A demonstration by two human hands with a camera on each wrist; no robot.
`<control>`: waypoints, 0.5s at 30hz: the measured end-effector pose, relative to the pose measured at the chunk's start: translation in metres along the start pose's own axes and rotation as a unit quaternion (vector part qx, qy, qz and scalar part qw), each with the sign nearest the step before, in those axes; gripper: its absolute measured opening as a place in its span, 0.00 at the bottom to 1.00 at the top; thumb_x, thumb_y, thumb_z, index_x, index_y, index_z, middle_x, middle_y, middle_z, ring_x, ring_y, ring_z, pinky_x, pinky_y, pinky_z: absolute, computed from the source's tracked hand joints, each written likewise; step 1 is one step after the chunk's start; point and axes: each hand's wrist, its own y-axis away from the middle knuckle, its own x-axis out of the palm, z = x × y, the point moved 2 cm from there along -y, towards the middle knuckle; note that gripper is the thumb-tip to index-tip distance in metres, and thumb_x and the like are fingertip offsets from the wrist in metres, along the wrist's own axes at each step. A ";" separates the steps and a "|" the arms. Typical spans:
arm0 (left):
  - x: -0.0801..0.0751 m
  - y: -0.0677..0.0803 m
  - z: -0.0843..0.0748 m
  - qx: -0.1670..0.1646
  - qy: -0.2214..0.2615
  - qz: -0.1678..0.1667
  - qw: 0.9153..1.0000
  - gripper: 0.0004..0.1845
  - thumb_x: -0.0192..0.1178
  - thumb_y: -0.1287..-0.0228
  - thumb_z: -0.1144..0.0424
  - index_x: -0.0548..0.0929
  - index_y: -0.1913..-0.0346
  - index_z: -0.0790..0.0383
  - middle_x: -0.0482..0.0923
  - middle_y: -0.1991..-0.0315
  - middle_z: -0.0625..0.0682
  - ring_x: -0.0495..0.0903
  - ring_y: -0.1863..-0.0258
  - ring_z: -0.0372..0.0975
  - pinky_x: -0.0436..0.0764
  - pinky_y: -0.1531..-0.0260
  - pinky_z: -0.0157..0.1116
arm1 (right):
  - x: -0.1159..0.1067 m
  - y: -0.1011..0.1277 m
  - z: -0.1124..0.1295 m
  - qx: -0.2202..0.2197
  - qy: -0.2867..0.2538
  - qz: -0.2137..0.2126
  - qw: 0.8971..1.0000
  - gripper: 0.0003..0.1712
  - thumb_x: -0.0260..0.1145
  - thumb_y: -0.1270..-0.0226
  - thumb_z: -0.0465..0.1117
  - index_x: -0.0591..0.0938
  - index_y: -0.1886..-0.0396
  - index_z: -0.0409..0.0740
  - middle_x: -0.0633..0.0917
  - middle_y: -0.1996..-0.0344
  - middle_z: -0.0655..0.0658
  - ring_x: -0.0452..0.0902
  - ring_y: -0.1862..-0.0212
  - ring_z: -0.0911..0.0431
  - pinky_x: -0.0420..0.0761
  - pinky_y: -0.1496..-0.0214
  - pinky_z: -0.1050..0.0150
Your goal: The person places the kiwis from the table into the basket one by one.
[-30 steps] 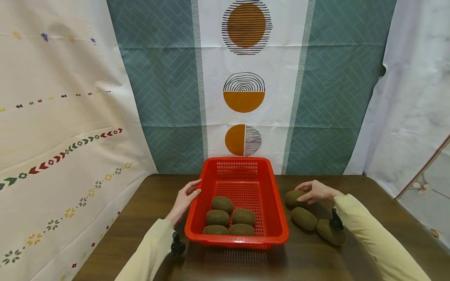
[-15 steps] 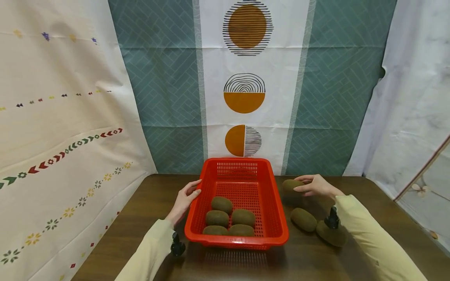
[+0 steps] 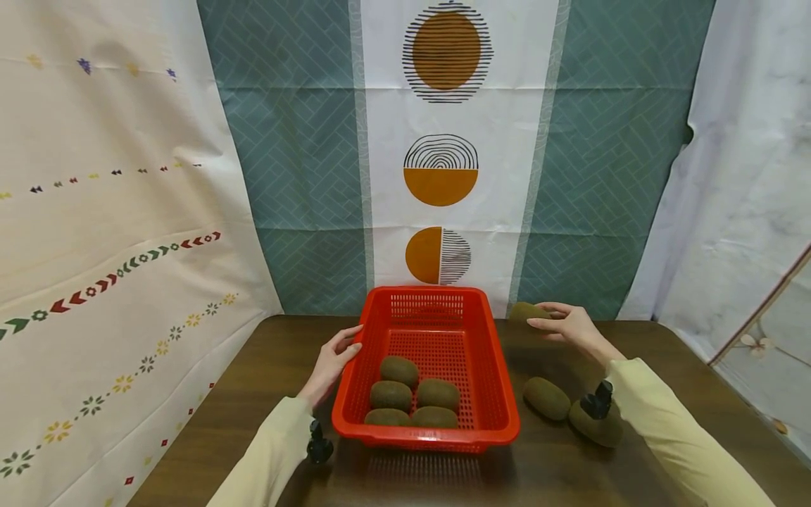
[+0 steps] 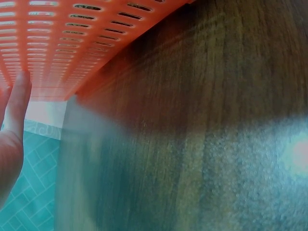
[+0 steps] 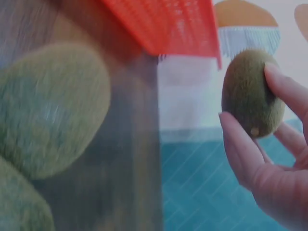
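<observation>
My right hand [image 3: 573,329] pinches a brown fuzzy kiwi [image 5: 250,91] between thumb and fingers, raised above the table at the right of the red basket. In the right wrist view that kiwi shows its stem end. Extended fingers of my left hand [image 3: 331,360] touch the left side of the red plastic basket [image 3: 426,436]; one finger [image 4: 20,91] lies against its slotted outer wall in the left wrist view. Inside the basket, several kiwis, among them a rear one [image 3: 399,370], sit at the near left part.
Two more kiwis lie on the dark wooden table [image 3: 266,394] right of the basket: one [image 3: 546,398] close to its wall, another [image 3: 595,424] under the right wrist. Patterned curtains [image 3: 304,211] hang behind the table and at both sides.
The right hand has lifted the kiwi off the table, moving it up and slightly left. The left hand and the basket hold their places.
</observation>
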 end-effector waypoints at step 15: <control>0.000 0.001 0.001 0.000 -0.001 0.003 1.000 0.22 0.55 0.37 0.65 0.69 0.39 0.58 0.72 0.48 0.63 0.77 0.59 0.55 0.78 0.65 0.47 | 0.057 -0.007 0.066 -0.027 -0.001 0.003 1.000 0.37 0.71 0.48 0.40 0.68 0.40 0.32 0.66 0.47 0.29 0.79 0.62 0.51 0.77 0.58 0.57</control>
